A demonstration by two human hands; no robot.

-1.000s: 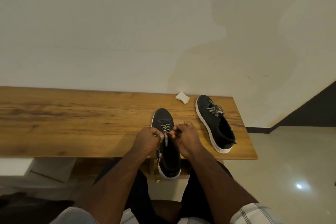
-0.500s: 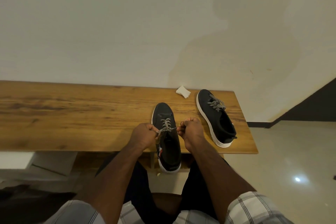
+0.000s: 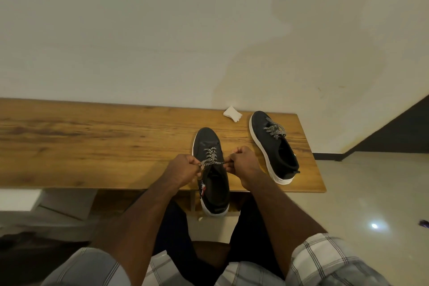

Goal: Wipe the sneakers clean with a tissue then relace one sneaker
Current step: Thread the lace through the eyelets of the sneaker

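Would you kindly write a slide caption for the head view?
Both hands, left and right, pull a lace taut across the near sneaker on a wooden bench.

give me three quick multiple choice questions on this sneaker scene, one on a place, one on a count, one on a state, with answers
1. Where does the tissue lie?
A. on the floor
B. on the table near the wall
C. inside a sneaker

2. How many sneakers are on the table?
A. one
B. two
C. three

3. What are the hands doing?
A. pulling the lace taut
B. wiping with the tissue
C. resting on the lap

Answers: 1 B, it sits by the far edge. 2 B, the near sneaker and the far sneaker. 3 A, left hand and right hand each pinch the lace.
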